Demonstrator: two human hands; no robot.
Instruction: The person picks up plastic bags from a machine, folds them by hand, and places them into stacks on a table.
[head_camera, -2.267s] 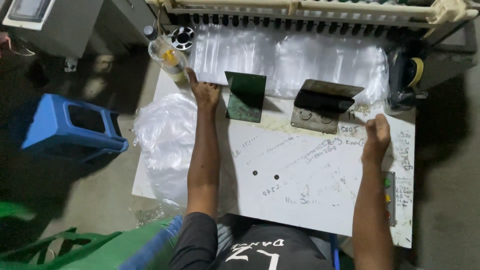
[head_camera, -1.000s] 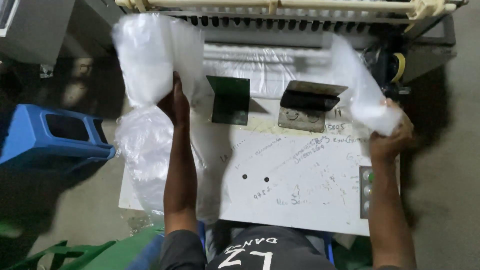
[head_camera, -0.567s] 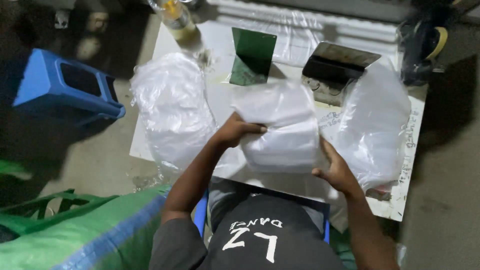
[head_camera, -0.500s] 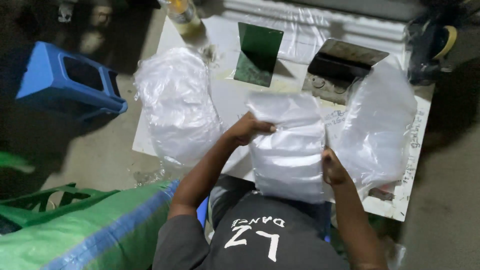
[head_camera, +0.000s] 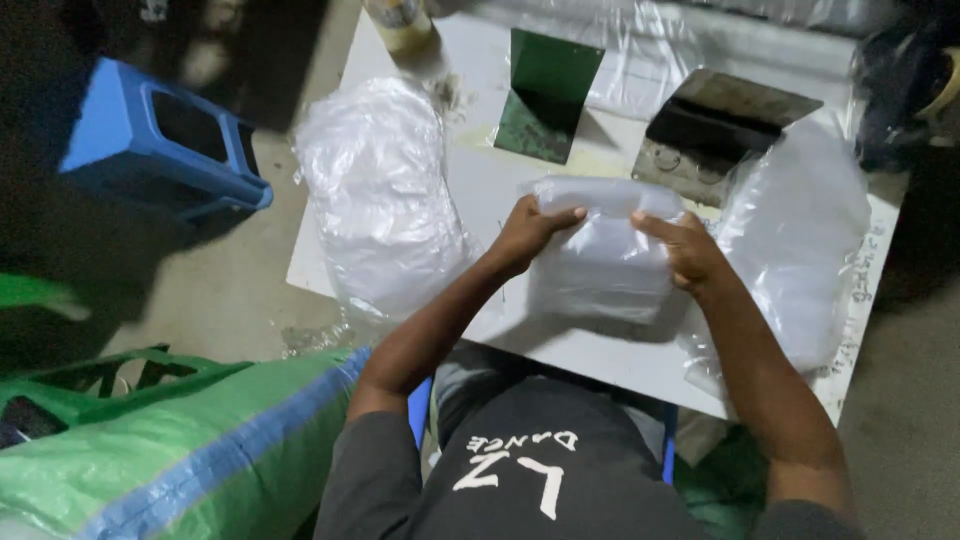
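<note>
I hold a folded stack of clear plastic bags (head_camera: 603, 252) upright over the near part of a white table (head_camera: 470, 185). My left hand (head_camera: 527, 233) grips its left edge near the top. My right hand (head_camera: 683, 250) grips the right edge, index finger laid along the top. A heap of clear plastic bags (head_camera: 378, 190) lies at the table's left edge, and another pile of them (head_camera: 800, 235) at the right. Behind the stack stand a green metal bracket (head_camera: 545, 92) and a dark metal bracket (head_camera: 715, 120).
A blue plastic stool (head_camera: 160, 140) stands on the floor to the left. A green woven sack (head_camera: 170, 460) lies at the lower left beside green crate parts (head_camera: 60, 385). A bottle (head_camera: 400, 20) stands at the table's far left corner. More clear film (head_camera: 700, 30) lies along the far edge.
Both hands lifted plastic bags from the far side of the table, brought them together at the near edge and folded them into one stack. The view has tilted down toward my lap.
</note>
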